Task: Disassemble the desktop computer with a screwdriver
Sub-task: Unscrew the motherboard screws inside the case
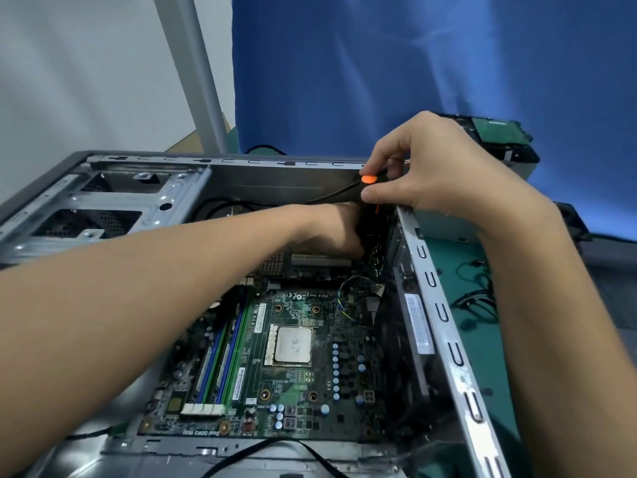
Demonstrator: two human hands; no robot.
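Right hand pinches the top of the screwdriver, left hand grips it lower in the far corner of the open desktop computer, tip's hidden so one slip could gouge the motherboard.

The open computer case lies on the green worktop. Toward 1 o'clock in the case, the right hand pinches the orange-capped top of the upright screwdriver. The left hand sits just below against its handle, fingertips hidden.
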